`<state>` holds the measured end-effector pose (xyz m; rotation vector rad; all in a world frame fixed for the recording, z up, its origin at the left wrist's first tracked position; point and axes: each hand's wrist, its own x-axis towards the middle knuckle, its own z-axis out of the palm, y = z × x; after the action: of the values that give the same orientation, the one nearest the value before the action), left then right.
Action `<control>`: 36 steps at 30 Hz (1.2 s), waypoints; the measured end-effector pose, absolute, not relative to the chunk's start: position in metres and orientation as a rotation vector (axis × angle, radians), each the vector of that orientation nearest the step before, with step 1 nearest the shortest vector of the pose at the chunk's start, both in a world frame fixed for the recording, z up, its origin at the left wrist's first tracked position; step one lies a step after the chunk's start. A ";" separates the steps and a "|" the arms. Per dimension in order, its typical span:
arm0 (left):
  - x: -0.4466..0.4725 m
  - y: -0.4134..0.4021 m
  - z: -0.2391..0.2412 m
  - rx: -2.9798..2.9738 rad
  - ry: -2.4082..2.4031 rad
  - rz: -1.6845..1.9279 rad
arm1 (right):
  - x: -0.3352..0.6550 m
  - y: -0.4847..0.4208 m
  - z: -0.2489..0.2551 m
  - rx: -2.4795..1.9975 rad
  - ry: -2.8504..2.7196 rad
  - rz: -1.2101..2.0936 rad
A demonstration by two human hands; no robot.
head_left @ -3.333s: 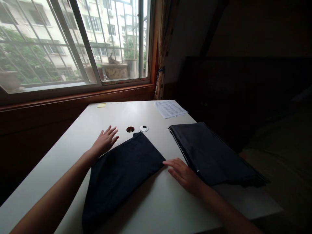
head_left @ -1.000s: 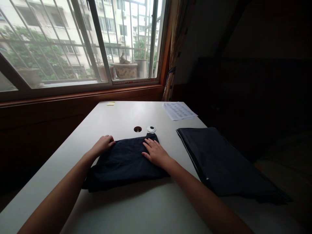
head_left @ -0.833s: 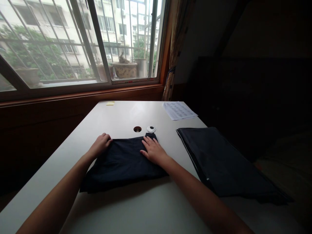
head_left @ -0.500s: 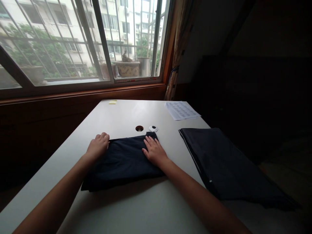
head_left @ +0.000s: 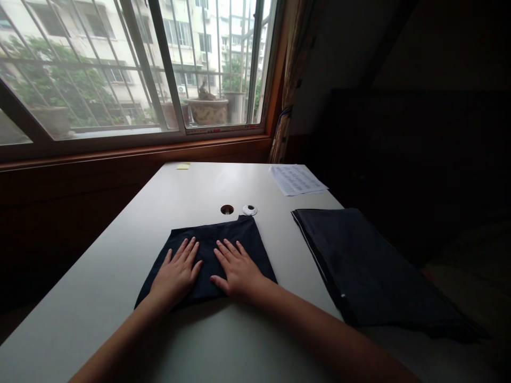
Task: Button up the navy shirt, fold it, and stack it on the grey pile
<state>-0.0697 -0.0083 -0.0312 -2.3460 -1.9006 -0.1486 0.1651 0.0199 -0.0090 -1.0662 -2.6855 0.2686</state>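
A folded dark navy cloth (head_left: 207, 234), perhaps a garment, lies on the white table (head_left: 235, 340) in front of me. My left hand (head_left: 178, 274) rests flat on its left half, fingers spread and pointing away. Flat on the right half is my right hand (head_left: 235, 268), its fingers also apart. Neither hand grips anything. Part of the cloth's near edge is covered by my wrists.
To the right lies a stack of dark folded cloth (head_left: 371, 266). Printed sheets (head_left: 297, 180) sit at the far right corner, a yellow sticky note (head_left: 183, 166) at the far left. A round cable hole (head_left: 227, 209) and its white cover (head_left: 249, 210) are just beyond the cloth.
My left hand has let go of the cloth's far left corner and come nearer and rightward, flat onto the cloth. My right hand has slid toward me and left.
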 end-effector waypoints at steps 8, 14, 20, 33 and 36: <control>-0.096 -0.021 -0.035 -2.156 -2.108 -0.134 | 0.203 0.040 -0.017 -1.335 -2.625 0.257; -0.094 -0.024 -0.027 -2.174 -2.021 -0.110 | 0.218 0.041 -0.022 -1.408 -2.593 0.200; -0.012 -0.012 -0.018 -2.490 -1.653 -0.261 | 0.216 0.040 -0.026 -1.416 -2.586 0.161; -0.040 -0.033 -0.033 -2.462 -1.760 -0.219 | 0.224 0.037 -0.031 -1.467 -2.558 0.145; -0.049 -0.037 -0.033 -2.417 -1.811 -0.215 | 0.224 0.037 -0.029 -1.480 -2.575 0.161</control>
<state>-0.0488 -0.0372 -0.0331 -2.4167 -1.8110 -0.2150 0.2239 0.0372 -0.0288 -1.4796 -2.5747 0.1614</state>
